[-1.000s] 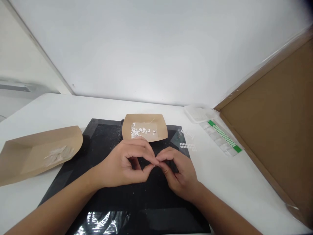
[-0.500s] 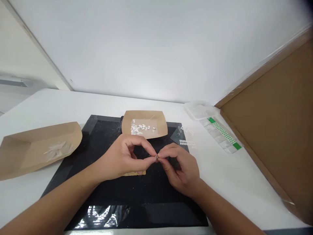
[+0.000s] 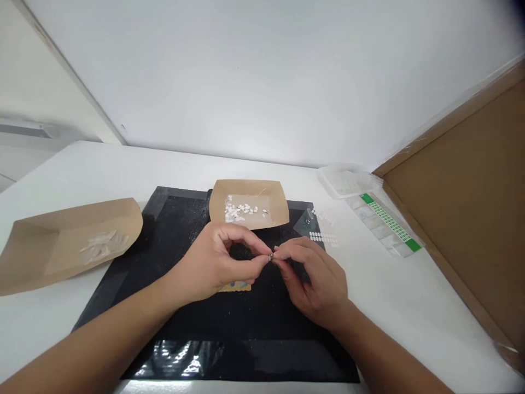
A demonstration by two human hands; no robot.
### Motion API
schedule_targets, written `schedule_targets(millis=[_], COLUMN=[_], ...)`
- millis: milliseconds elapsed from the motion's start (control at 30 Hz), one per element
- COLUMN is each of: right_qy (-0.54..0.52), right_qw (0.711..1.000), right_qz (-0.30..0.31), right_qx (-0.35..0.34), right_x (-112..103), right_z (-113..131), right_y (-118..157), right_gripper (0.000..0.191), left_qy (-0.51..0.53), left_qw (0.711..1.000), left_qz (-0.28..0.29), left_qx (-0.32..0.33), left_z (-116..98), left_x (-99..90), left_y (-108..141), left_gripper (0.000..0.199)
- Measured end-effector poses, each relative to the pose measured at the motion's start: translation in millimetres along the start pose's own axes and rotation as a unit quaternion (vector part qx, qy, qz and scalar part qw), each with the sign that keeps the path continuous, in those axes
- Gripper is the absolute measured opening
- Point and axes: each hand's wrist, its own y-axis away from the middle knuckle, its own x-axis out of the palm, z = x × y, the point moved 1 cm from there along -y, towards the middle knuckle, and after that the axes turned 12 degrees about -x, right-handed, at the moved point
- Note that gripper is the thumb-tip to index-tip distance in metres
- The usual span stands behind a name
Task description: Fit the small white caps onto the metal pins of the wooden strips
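Observation:
Over the black mat, my left hand and my right hand meet at their fingertips. Thumb and forefinger of each are closed in a pinch. Between them is a tiny silvery piece, too small to name and mostly covered by the fingers. Part of a yellow patterned card shows on the mat under my left hand. Just beyond the hands stands a brown paper tray with many small white pieces in it.
At left is a second brown paper tray holding small clear bags. To the right lie a sheet of white oval stickers, a green-and-white strip on clear packaging and a translucent plastic container. A cardboard box borders the right side.
The whole view has shifted slightly, so things appear a little further right. Both hands still pinch at the tiny silvery piece, and more of the yellow card's pattern shows.

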Motion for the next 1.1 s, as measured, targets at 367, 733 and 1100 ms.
schedule_targets(millis=[367, 733, 1100], right_qy=[0.0, 0.0, 0.023], right_qw=[1.0, 1.0, 0.998], right_qz=[-0.005, 0.0, 0.021], right_qx=[-0.003, -0.027, -0.054], right_x=[0.5, -2.7, -4.3], right_z=[0.8, 0.4, -0.2], right_y=[-0.1, -3.1, -3.2], right_gripper=[0.022, 0.023, 0.024], left_qy=[-0.072, -0.029, -0.049], left_qw=[0.994, 0.997, 0.995], left_qz=[-0.073, -0.066, -0.086], left_qx=[0.026, 0.02, 0.032], left_z=[-5.1, -0.6, -2.2], left_x=[0.6, 2.7, 4.2], left_y=[2.0, 3.3, 5.8], left_gripper=[0.007, 0.016, 0.024])
